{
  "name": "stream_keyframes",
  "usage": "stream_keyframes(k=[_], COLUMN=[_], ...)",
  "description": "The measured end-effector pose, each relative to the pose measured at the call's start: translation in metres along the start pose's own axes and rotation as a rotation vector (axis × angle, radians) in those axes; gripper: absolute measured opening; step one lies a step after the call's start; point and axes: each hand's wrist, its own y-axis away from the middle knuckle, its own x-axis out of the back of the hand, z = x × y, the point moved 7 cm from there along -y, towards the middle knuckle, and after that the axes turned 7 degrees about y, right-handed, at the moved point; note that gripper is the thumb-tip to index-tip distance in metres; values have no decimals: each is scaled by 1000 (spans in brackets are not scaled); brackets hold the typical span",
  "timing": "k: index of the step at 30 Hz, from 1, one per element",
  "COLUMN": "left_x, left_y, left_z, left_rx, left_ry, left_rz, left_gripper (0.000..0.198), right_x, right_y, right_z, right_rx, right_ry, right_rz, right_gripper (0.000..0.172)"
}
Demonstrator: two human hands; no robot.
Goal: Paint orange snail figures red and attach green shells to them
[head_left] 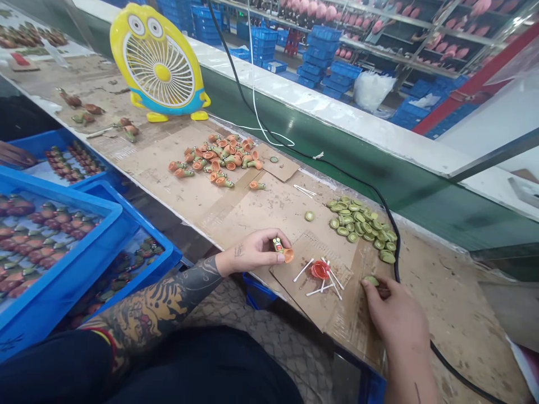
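Note:
Between the thumb and fingers of my left hand (pixel 261 249) is a small frog figurine (pixel 278 247) with white eyes, a red mouth and an orange cup-shaped end. My right hand (pixel 396 314) pinches a small green oval disc (pixel 371 280) over the cardboard at the right. In front of me, between the hands, a little red dish (pixel 320 269) sits on a cardboard piece, with several cotton swabs (pixel 336 285) lying in and around it. Behind my right hand spreads a pile of similar green discs (pixel 357 219); one single disc (pixel 309 215) lies apart from it.
Many orange and green figurines (pixel 223 154) lie further back on the bench. A yellow fan (pixel 162 67) stands behind them. Blue crates (pixel 122 219) of figurines stand at the left, near another person's hand (pixel 17 156). A black cable (pixel 389 207) runs along the bench's right side.

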Motion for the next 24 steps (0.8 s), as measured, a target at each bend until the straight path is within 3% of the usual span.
stream_keyframes(k=[3,6,8,12,16,21,24], left_x=[-1,-17,-32,-58,-65,-65,-66], left_y=[4,11,17,22,24,28,29], left_z=[3,7,11,16,20,26,24], left_rx=[-76,-119,-129,-129,-162,-249,-229], left_ry=[13,70,115,207,215,212,217], left_rz=[41,28,10,-25,-31,-34,-32], left_gripper=[44,39,39,47,49,46,47], right_x=[7,16,22,34,38,36,35], right_y=[18,54,80,115,123,122,123], right_z=[-9,-31,-52,-104,-128,-129,-130], right_rx=[1,34,105,406,545,552,580], right_ry=[-179,-429,-637,-732,-728,-734,-717], right_rz=[29,57,62,75,70,64,56], right_gripper=[69,73,61,31,25,26,24])
